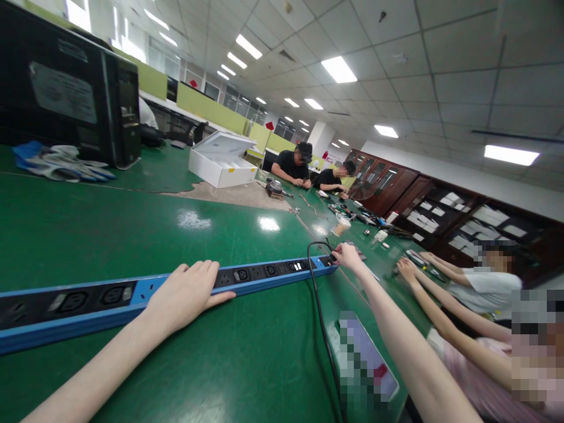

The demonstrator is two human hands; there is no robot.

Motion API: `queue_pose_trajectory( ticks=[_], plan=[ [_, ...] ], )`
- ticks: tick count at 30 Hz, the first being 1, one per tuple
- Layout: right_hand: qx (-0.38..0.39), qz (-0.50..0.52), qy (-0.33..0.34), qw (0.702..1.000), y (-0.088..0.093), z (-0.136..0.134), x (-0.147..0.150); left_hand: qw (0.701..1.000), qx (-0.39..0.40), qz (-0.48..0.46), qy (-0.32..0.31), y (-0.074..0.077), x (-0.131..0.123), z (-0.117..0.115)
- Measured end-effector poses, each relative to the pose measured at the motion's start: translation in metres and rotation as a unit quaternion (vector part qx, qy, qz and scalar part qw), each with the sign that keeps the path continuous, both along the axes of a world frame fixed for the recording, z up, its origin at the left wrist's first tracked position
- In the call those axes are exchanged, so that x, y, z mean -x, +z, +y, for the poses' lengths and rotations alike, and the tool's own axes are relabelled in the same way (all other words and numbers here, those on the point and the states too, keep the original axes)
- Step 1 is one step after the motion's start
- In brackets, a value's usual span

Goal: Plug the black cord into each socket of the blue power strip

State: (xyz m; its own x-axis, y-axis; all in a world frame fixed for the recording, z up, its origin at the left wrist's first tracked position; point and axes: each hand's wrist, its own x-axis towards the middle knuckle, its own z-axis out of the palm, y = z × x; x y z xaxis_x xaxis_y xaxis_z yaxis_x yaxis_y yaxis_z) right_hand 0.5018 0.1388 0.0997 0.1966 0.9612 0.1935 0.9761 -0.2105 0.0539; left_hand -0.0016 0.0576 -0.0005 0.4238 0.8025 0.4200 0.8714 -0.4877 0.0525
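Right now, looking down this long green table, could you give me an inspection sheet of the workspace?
Surface: green table, glossy, with a worn patch beside the white box.
Job's things: long blue power strip, lying flat across the table.
Clutter: gloves, the open white box, a black computer case, a cup and small items farther along.
Grips: left hand flat and open on the power strip; right hand at its far end by the cable's plug, hold unclear.
Cables: black cable loops from the strip's far end toward the near edge.
Surroundings: another person's hands at the right; two people seated far off; dark cabinets; ceiling lights.
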Motion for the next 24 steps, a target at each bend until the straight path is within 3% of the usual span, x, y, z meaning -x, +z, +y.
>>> queue_pose_trajectory(
  ticks=[4,8,24],
  plan=[
    [0.045,-0.017,-0.014,0.999,0.017,0.006,0.005,1.000,-0.002,-0.005,-0.002,0.000,0.000,-0.001],
    [0.078,-0.029,-0.029,0.996,0.023,0.015,0.005,1.000,-0.005,0.002,0.001,0.001,-0.001,-0.002],
    [0.101,-0.023,-0.044,0.994,0.003,0.033,-0.024,1.000,-0.014,0.021,0.001,-0.003,-0.001,0.001]
  ],
)
